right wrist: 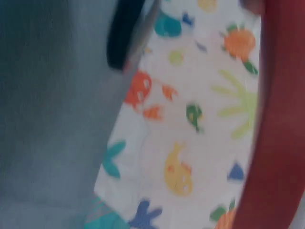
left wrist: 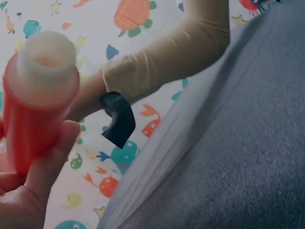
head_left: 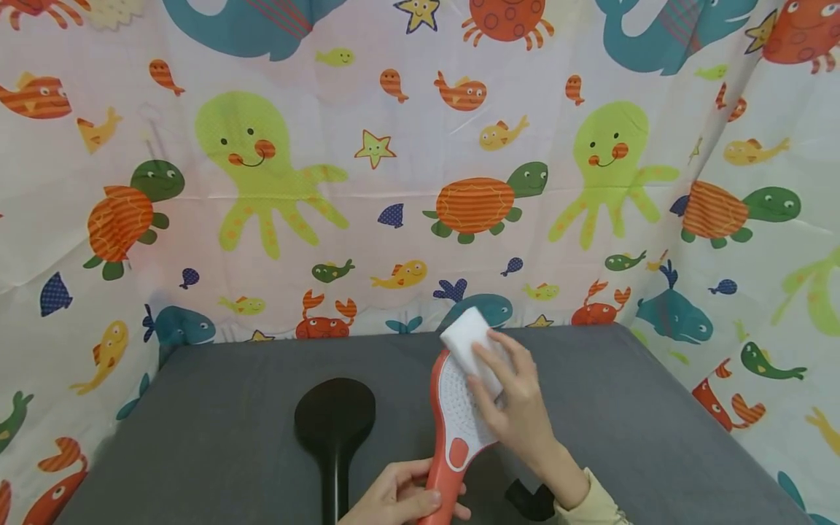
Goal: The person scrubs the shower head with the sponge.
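Note:
My left hand (head_left: pixel 397 492) grips the handle of an orange-red shower head (head_left: pixel 453 390) with a white dotted spray face, held tilted with its head up. In the left wrist view, the handle's hollow white end (left wrist: pixel 47 50) points toward the camera, and the thumb of the left hand (left wrist: pixel 40 186) lies along the handle. My right hand (head_left: pixel 521 408) holds a white sponge (head_left: pixel 467 339) against the upper right of the spray face, fingers over its side. The right wrist view has the red back of the shower head (right wrist: pixel 281 119) along its right side; sponge and fingers are out of that frame.
A black shower head (head_left: pixel 335 415) lies on the grey-covered table (head_left: pixel 230 408), left of the hands. A black wrist-worn device (head_left: pixel 531 500) sits by the right sleeve (head_left: pixel 590 503). Behind the table hangs a white curtain (head_left: pixel 394 182) printed with sea animals.

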`<state>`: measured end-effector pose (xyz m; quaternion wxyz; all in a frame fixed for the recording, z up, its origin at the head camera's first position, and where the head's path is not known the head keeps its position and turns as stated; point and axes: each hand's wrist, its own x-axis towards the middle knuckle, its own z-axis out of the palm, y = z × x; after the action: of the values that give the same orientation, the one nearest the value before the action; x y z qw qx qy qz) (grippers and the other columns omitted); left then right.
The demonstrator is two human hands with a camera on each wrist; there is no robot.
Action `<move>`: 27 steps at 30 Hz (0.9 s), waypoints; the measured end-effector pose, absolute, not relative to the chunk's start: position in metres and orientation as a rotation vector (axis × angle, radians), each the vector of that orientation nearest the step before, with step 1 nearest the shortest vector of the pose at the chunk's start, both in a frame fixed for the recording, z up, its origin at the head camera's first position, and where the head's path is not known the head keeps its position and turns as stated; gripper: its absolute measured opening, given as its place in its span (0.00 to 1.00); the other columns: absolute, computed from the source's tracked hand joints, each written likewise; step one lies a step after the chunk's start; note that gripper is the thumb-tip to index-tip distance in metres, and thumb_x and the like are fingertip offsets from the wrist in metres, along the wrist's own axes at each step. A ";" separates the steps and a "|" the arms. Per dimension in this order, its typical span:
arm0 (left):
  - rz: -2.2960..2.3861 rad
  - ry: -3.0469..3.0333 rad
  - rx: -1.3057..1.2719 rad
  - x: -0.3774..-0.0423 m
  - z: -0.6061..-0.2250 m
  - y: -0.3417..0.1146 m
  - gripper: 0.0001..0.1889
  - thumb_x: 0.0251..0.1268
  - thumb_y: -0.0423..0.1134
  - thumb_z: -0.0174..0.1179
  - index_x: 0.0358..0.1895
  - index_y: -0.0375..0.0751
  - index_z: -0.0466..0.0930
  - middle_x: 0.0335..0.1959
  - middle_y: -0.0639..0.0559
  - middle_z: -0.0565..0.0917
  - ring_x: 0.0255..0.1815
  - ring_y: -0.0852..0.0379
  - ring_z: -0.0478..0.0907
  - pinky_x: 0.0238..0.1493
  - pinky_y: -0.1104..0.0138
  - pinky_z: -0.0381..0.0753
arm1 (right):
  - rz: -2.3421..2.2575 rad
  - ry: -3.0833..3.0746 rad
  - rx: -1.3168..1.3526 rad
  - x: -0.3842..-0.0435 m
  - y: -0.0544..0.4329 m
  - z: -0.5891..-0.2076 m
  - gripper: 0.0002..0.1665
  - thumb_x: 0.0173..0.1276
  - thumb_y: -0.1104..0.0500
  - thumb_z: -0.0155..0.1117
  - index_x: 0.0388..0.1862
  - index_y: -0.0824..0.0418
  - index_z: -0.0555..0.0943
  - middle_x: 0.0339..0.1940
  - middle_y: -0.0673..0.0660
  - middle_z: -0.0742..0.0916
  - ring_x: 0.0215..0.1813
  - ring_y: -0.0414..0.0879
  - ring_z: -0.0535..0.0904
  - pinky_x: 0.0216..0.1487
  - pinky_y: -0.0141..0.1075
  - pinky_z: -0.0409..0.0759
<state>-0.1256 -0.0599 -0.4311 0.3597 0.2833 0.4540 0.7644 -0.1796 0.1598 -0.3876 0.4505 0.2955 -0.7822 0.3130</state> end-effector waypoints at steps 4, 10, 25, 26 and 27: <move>2.021 1.179 0.697 -0.128 -0.426 -0.062 0.21 0.73 0.37 0.42 0.63 0.27 0.63 0.51 0.43 0.80 0.48 0.51 0.80 0.54 0.56 0.73 | 0.766 -2.004 0.577 -0.181 0.173 -0.392 0.30 0.50 0.67 0.70 0.55 0.63 0.77 0.59 0.65 0.72 0.55 0.57 0.68 0.39 0.51 0.78; 2.061 1.136 0.721 -0.135 -0.424 -0.066 0.20 0.75 0.36 0.38 0.63 0.26 0.61 0.49 0.44 0.81 0.45 0.52 0.81 0.51 0.62 0.77 | 0.824 -1.987 0.832 -0.163 0.158 -0.405 0.21 0.64 0.55 0.62 0.55 0.61 0.77 0.58 0.65 0.73 0.56 0.55 0.68 0.49 0.38 0.72; 1.997 1.142 0.710 -0.134 -0.414 -0.064 0.20 0.74 0.38 0.39 0.63 0.29 0.64 0.51 0.44 0.80 0.48 0.51 0.80 0.55 0.55 0.72 | 0.728 -2.098 0.579 -0.187 0.171 -0.380 0.27 0.50 0.66 0.70 0.53 0.63 0.78 0.57 0.64 0.74 0.53 0.57 0.69 0.43 0.50 0.67; 2.008 1.145 0.710 -0.135 -0.413 -0.065 0.20 0.74 0.38 0.39 0.62 0.29 0.64 0.50 0.44 0.80 0.47 0.51 0.80 0.54 0.55 0.72 | 0.725 -2.108 0.587 -0.183 0.171 -0.383 0.27 0.50 0.67 0.70 0.53 0.62 0.78 0.57 0.64 0.74 0.53 0.57 0.69 0.43 0.51 0.68; 2.019 1.139 0.714 -0.136 -0.413 -0.066 0.20 0.74 0.38 0.39 0.62 0.28 0.63 0.50 0.44 0.80 0.46 0.52 0.81 0.54 0.56 0.73 | 0.733 -2.121 0.610 -0.178 0.169 -0.385 0.26 0.51 0.66 0.69 0.53 0.61 0.78 0.57 0.64 0.73 0.54 0.57 0.68 0.43 0.51 0.68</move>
<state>-0.1364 -0.0656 -0.4134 0.3505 0.2757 0.4398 0.7795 -0.1785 0.1694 -0.3853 0.3969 0.2409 -0.8371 0.2892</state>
